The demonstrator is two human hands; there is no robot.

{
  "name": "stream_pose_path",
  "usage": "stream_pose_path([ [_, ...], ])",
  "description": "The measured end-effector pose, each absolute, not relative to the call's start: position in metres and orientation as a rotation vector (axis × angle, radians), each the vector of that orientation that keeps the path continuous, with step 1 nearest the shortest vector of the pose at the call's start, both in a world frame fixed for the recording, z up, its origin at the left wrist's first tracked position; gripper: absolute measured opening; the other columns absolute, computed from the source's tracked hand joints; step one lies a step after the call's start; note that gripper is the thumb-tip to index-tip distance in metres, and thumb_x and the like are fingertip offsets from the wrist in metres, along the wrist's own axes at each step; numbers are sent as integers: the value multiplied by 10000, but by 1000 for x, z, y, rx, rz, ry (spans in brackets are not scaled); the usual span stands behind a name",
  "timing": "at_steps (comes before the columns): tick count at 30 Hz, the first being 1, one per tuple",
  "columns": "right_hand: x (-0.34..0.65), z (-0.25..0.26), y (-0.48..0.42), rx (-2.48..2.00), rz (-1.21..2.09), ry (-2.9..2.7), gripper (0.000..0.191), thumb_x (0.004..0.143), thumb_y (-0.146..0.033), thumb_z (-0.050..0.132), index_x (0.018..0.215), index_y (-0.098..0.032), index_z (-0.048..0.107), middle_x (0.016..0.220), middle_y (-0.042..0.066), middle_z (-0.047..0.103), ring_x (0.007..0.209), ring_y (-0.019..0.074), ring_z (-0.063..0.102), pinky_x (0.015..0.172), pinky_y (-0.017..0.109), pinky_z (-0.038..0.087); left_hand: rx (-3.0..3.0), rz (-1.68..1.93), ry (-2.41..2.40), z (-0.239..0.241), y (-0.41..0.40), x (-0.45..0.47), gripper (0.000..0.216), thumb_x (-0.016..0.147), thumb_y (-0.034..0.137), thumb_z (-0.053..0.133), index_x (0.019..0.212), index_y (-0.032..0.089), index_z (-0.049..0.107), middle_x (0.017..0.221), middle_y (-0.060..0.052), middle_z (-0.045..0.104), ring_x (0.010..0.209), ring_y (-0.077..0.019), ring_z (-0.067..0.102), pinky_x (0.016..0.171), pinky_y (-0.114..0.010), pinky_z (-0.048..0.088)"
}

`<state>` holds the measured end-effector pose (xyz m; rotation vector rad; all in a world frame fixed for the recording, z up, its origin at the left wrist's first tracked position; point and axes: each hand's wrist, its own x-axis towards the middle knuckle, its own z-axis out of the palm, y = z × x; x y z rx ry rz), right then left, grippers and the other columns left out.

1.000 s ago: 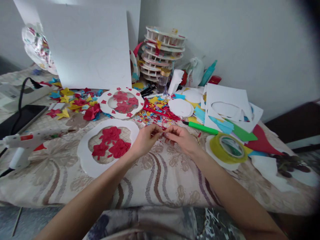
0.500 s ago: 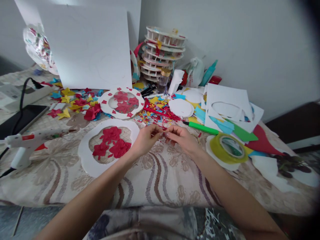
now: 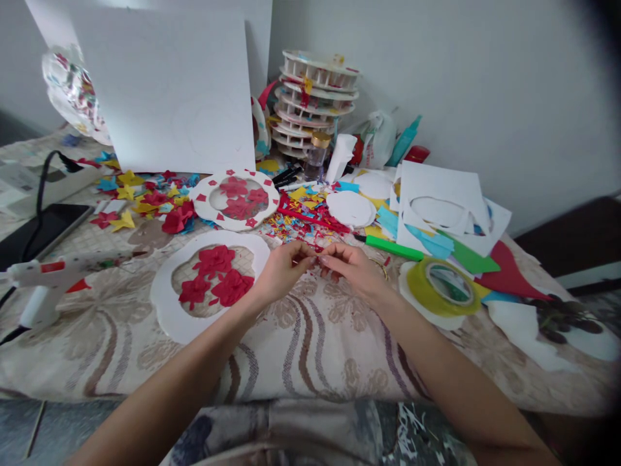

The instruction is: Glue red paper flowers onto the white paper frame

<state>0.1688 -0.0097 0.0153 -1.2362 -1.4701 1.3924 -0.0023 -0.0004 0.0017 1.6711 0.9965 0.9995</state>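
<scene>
My left hand [image 3: 290, 268] and my right hand [image 3: 350, 266] meet over the tablecloth, fingertips pinched together and nearly touching. Whatever lies between them is too small and hidden to name, though bits of red show around the fingers. Just left of my left hand lies a white scalloped foam ring [image 3: 167, 307] with red paper flowers [image 3: 233, 288] in its opening. Behind it is a second white ring [image 3: 201, 194] dotted with red pieces, with red flowers inside. Beyond my fingertips spreads a heap of coloured paper scraps [image 3: 310, 217].
At the left are a hot glue gun [image 3: 53, 275], a phone [image 3: 46, 230] and paper stars [image 3: 123, 220]. At the right lie a green marker [image 3: 392, 248], a yellow tape roll [image 3: 420, 288] and white sheets [image 3: 441, 181]. A tiered white stand [image 3: 317, 97] and a white board [image 3: 169, 90] rise behind.
</scene>
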Motion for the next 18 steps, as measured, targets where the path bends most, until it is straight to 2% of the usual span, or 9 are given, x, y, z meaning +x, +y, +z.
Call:
stream_pose_path([
  [7,172,12,-8,-1252,1375,-1507,146,743,-313,617,767,-175,576,600,-22,584,531,94,523,467,207,382,1605,971,968,2,1,-3,143,781,278,580,790,137,603,720,-35,627,634,-106,556,594,-223,448],
  [18,170,9,-8,-1210,1319,-1525,172,758,-332,616,775,-166,575,607,-27,581,518,83,520,465,199,389,1452,959,908,-2,3,-2,203,724,308,651,778,121,595,708,-33,624,641,-106,571,592,-222,453],
])
